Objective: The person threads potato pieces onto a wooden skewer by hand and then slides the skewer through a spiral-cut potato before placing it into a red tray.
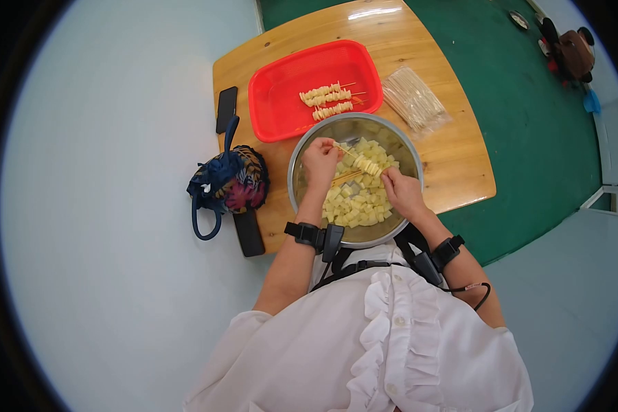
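Over a large metal bowl, both hands hold one wooden skewer threaded with pale yellow pieces, tilted down to the right. My left hand pinches its bare upper end. At the lower end, my right hand is closed around the tip beside the last pieces; its fingertips partly hide what they grip. Many loose pale yellow chunks, resembling cut potato, fill the bowl below. A few bare sticks lie on the chunks between my hands.
Beyond the bowl, a red plastic basket holds several finished skewers. A plastic bag of sticks lies at right on the wooden table. A patterned handbag, a phone and a dark flat object are at left.
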{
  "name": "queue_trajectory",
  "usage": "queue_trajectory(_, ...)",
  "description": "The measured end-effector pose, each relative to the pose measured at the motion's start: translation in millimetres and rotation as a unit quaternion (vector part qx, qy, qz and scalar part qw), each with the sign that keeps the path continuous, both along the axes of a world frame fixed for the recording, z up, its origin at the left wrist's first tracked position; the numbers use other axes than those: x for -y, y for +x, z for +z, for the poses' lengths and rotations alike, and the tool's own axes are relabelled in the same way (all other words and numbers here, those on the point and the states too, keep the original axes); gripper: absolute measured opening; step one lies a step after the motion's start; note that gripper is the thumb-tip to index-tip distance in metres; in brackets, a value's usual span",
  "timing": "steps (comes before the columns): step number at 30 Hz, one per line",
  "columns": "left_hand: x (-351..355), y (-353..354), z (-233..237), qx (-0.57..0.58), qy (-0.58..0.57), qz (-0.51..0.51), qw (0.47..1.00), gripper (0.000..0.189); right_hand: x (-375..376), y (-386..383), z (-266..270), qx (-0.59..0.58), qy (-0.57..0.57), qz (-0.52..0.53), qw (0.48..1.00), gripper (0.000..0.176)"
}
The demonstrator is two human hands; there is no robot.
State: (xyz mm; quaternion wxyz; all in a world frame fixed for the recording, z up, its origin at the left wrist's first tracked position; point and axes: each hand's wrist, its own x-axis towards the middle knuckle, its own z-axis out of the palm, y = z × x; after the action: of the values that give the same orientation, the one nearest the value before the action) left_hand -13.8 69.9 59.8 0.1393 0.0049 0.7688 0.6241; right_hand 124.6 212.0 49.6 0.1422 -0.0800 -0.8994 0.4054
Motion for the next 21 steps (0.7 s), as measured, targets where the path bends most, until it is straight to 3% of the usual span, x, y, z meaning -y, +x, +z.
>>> queue_trajectory(4, 2, 5, 7, -0.247, -0.187, -0.059, 0.949, 0.008, 1, 1, 0, 0.004, 0.013, 0.003, 1.0, 0.013)
queue_trajectory(7, 3, 7, 13, -0.33, -0.276, -0.109, 0.896, 0.009, 1, 1, 1, 0.003, 0.02, 0.005, 1.0, 0.013)
queue_trajectory(10, 4, 6, 9, -0.343, -0.288, -0.118, 0.886, 0.009, 1, 2, -4, 0.001, 0.025, 0.006, 1.0, 0.014)
queue_trajectory(13, 3, 8, 9, -0.264, -0.239, -0.103, 0.929, 0.011, 1, 1, -3, -0.008, 0.027, 0.004, 1.0, 0.013)
queue_trajectory(21, 5, 3, -2, -0.225, -0.179, -0.083, 0.954, 0.012, 0, 0, -3, -0.014, 0.027, 0.0, 1.0, 0.013)
